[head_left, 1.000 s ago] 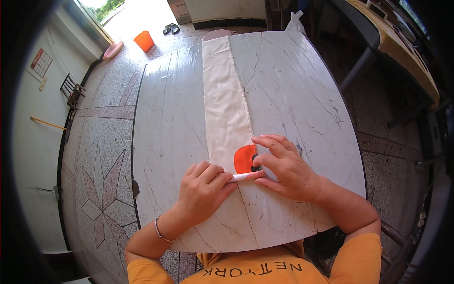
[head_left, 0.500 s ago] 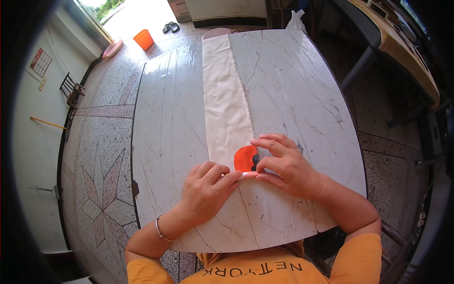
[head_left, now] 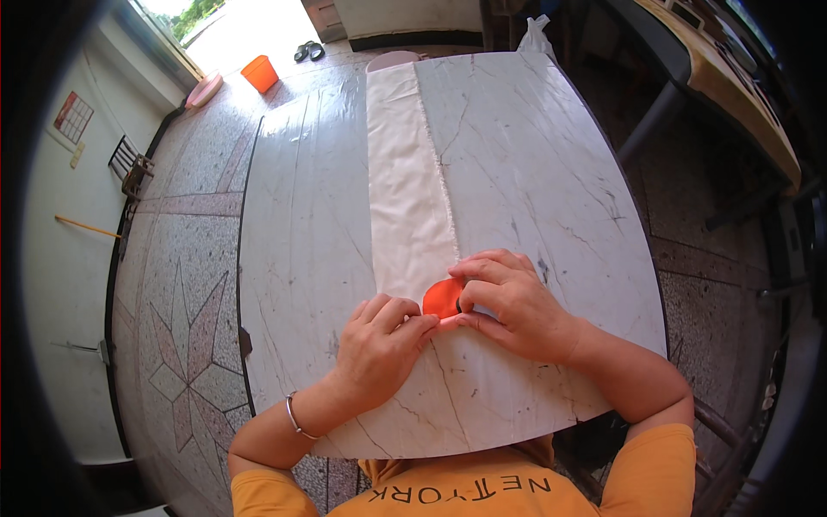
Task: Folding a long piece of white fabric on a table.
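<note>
A long cream cloth strip (head_left: 403,172) lies flat along the table, its right edge frayed. Its near end is turned into a narrow roll under my fingers. Just beyond the roll shows an orange rounded patch (head_left: 442,297) with a bit of black at its right side. My left hand (head_left: 379,340), with a bracelet on the wrist, pinches the roll's left end between thumb and curled fingers. At the right end, my right hand (head_left: 508,302) grips the roll with thumb and fingers bent, its upper fingers resting over the cloth's right edge. The roll's ends are hidden by my fingers.
The marble-patterned table (head_left: 551,198) carries the strip. A pink stool (head_left: 394,60) stands at its far edge, near a white plastic bag (head_left: 536,36). On the floor beyond are an orange bucket (head_left: 259,74) and dark slippers (head_left: 308,52). Another table (head_left: 715,77) stands at the right.
The roll has taken in a little more cloth. Less of the orange patch shows, and its black part is mostly covered. My right hand has shifted slightly left and nearer.
</note>
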`<state>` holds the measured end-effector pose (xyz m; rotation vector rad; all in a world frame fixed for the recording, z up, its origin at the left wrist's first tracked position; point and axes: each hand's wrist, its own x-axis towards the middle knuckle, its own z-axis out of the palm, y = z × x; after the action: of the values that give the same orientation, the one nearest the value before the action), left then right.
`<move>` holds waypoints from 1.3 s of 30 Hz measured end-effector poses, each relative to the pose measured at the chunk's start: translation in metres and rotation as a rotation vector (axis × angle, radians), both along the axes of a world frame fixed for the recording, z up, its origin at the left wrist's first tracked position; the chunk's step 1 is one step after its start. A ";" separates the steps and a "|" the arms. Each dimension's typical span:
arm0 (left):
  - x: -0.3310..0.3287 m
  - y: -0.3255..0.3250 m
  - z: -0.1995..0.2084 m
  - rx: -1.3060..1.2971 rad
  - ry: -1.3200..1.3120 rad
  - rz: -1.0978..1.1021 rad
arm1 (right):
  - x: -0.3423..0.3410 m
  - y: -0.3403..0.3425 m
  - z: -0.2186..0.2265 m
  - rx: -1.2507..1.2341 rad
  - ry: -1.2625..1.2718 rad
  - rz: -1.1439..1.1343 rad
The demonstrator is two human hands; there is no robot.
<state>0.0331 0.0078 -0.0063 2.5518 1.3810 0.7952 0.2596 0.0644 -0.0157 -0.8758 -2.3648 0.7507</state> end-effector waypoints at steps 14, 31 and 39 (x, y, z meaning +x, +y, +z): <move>-0.009 -0.001 0.000 -0.060 -0.018 -0.033 | 0.006 -0.001 0.003 0.065 -0.063 0.067; -0.011 0.003 0.006 -0.048 -0.004 0.015 | 0.002 -0.004 0.004 0.070 -0.009 0.013; -0.016 0.003 0.007 -0.135 -0.001 0.009 | 0.003 -0.005 0.001 0.134 -0.048 0.023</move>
<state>0.0170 0.0107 0.0011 2.4448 1.3967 0.6801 0.2630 0.0594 -0.0149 -0.8196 -2.4391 0.5789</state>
